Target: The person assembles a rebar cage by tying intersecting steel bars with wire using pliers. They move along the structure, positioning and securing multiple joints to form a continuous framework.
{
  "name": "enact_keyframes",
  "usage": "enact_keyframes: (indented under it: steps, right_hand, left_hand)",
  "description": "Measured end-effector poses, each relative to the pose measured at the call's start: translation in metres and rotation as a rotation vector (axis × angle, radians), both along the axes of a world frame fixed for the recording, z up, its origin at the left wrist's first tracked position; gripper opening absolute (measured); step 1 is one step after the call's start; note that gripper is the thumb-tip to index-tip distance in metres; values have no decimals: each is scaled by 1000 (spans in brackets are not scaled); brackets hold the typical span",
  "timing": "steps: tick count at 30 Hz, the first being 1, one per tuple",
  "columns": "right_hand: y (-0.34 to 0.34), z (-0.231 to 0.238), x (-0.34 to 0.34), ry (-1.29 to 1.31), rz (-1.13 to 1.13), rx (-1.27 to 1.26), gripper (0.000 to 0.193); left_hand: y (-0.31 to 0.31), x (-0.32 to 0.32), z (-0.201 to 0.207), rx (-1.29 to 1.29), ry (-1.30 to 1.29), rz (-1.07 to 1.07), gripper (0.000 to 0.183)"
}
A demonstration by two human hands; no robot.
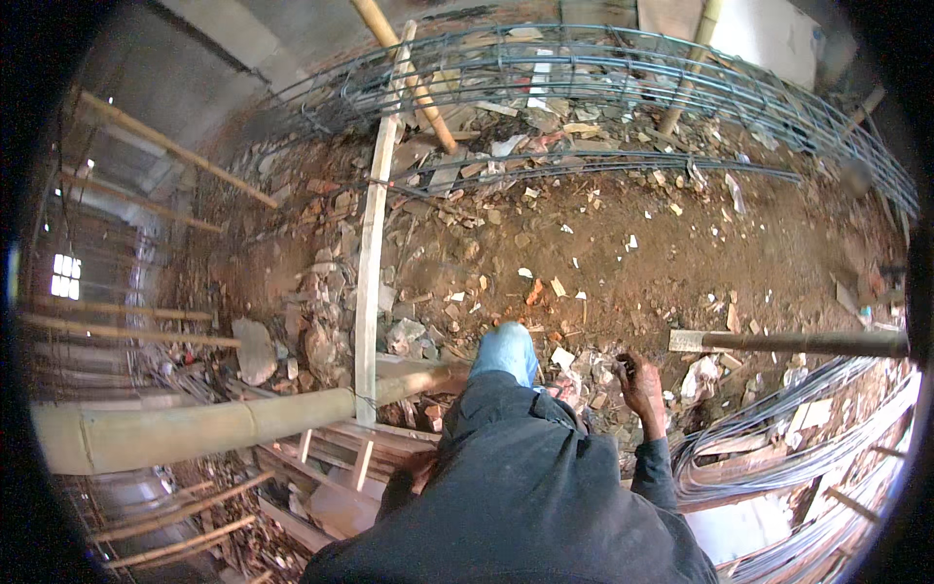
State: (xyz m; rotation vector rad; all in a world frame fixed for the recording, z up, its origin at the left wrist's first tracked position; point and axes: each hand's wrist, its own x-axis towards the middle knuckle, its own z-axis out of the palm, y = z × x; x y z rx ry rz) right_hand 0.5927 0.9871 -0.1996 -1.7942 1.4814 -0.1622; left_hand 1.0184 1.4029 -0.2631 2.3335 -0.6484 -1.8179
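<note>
One right hand [642, 391] half-curled at edge of broad soil [681, 248], left hand [420, 470] mostly hidden, grips unclear.

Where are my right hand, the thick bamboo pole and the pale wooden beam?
Right hand [642, 387]: head view, middle of the hand.
Thick bamboo pole [209, 424]: head view, its broad left stretch.
Pale wooden beam [371, 258]: head view, partway along its length.

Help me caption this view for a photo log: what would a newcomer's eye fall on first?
Probably the long steel-bar cage curving across the top, and the thick bamboo pole jutting in at the lower left. Next, perhaps, the person's right hand, right of the dark jacket, seen against littered brown ground.
</note>
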Motion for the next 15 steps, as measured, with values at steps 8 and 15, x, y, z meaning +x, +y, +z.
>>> enact_keyframes:
  steps: [8,15]
  right_hand:
    - [-56,2,74,-60,293,56,29]
    - [-135,15,130,-156,136,162,29]
  left_hand:
    - [-275,99,20,-533,-214,135,18]
    - [-518,236,-40,-683,222,1083,69]
